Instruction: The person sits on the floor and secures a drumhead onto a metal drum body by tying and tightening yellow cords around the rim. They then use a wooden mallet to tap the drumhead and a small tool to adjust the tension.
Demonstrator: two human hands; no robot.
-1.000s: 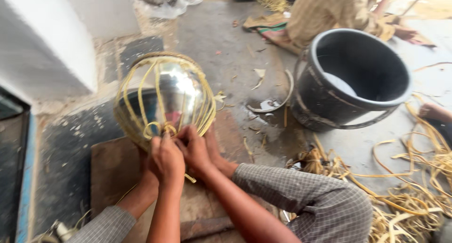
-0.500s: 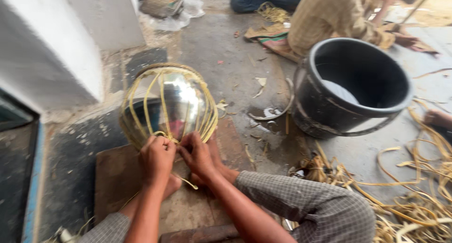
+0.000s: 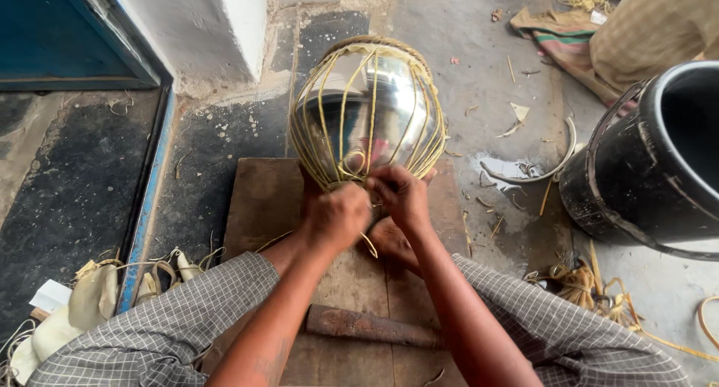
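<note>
floor (image 3: 479,50): grey concrete, stained, wet patch right of the pot; dark slabs at left, blue door frame (image 3: 146,200) edge, white wall base at top.
board (image 3: 262,207): one wooden plank on the floor; bare strip along its left side.
bucket (image 3: 644,185): one, black, at right edge, well apart from the pot.
pot (image 3: 367,110): one shiny metal globe caged in yellow cane strips (image 3: 326,132), upright at the board's far end.
left hand (image 3: 335,216): closed, pinching cane at pot base.
right hand (image 3: 401,196): closed on same strands, touching left.
iron bar (image 3: 371,327): one, rusty, between knees.
</note>
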